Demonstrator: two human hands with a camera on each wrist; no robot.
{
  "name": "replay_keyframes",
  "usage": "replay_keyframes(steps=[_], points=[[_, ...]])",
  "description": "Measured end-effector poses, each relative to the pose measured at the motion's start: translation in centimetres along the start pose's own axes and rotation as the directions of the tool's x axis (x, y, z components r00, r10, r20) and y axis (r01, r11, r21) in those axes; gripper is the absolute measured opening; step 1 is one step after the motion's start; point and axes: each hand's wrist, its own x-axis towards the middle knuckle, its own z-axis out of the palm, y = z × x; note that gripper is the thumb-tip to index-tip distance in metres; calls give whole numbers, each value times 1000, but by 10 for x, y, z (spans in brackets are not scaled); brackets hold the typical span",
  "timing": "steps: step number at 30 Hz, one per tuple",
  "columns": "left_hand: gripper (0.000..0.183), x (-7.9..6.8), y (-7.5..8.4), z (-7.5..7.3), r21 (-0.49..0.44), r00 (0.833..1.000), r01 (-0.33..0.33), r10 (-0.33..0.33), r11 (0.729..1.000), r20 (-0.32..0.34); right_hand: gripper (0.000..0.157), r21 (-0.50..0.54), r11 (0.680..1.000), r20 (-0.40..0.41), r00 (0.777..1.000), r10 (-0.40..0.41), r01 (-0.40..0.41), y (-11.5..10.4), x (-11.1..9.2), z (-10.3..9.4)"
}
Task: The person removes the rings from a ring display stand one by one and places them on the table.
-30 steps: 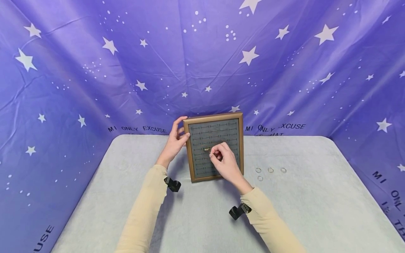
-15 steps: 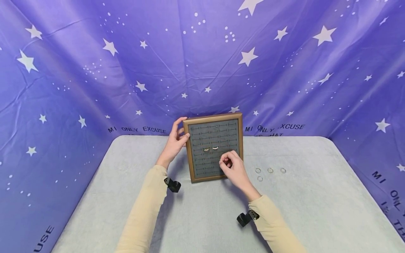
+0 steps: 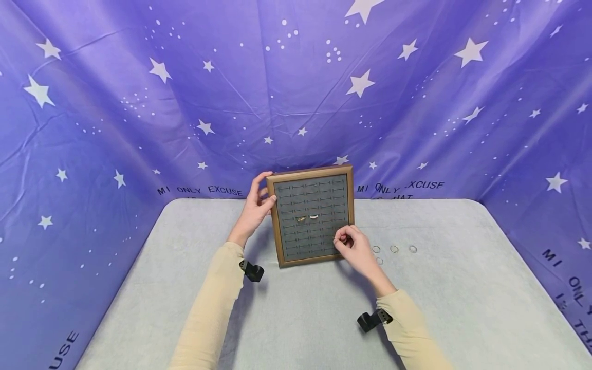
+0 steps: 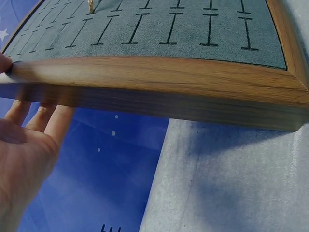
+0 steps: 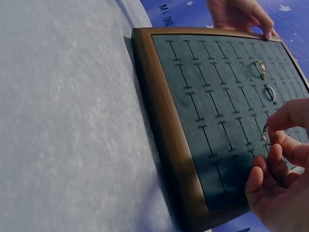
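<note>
the left hand (image 3: 250, 210) grips with its thumb (image 3: 267, 204) in front and fingers (image 4: 60, 122) behind, the left arm (image 3: 208, 303) rising from below that grip. the right hand (image 3: 357, 253) pinches with its fingertips (image 5: 289, 113), other fingers (image 5: 256, 184) curled beside the pinch, the right arm (image 3: 411, 324) slanting away below it.

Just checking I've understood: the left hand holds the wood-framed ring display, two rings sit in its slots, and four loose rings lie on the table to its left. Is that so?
Not quite: the head view shows the four loose rings on the table to the right of the wood-framed ring display. The left hand does hold it, and two rings do sit in its slots.
</note>
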Motion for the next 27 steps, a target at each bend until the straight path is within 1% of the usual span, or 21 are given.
replay_keyframes(steps=[3, 7, 10, 17, 21, 24, 27], points=[[59, 0, 0, 0, 3, 1000, 3, -3, 1000, 1, 16, 8, 999, 18, 999, 41, -41, -2, -3, -5], [60, 0, 1, 0, -9, 1000, 15, -15, 1000, 4, 9, 29, 997, 62, 996, 66, -68, -18, -11, -14], [60, -1, 4, 1, -20, 1000, 18, -18, 1000, 6, 5, 44, 996, 91, 994, 67, -72, -26, -16, -20], [57, -8, 25, 7, -7, 1000, 9, -9, 1000, 9, 5, 90, 992, 132, 989, 72, -85, -16, -21, -28], [57, -8, 27, 8, -8, 1000, 14, -14, 1000, 8, 4, 103, 988, 134, 986, 102, -116, -12, -24, -32], [57, -8, 27, 8, -4, 1000, 14, -14, 1000, 9, 4, 88, 987, 125, 984, 127, -138, -9, -27, -36], [57, -6, 21, 6, -6, 1000, 14, -14, 1000, 10, 5, 80, 986, 118, 983, 139, -149, -2, -28, -40]])
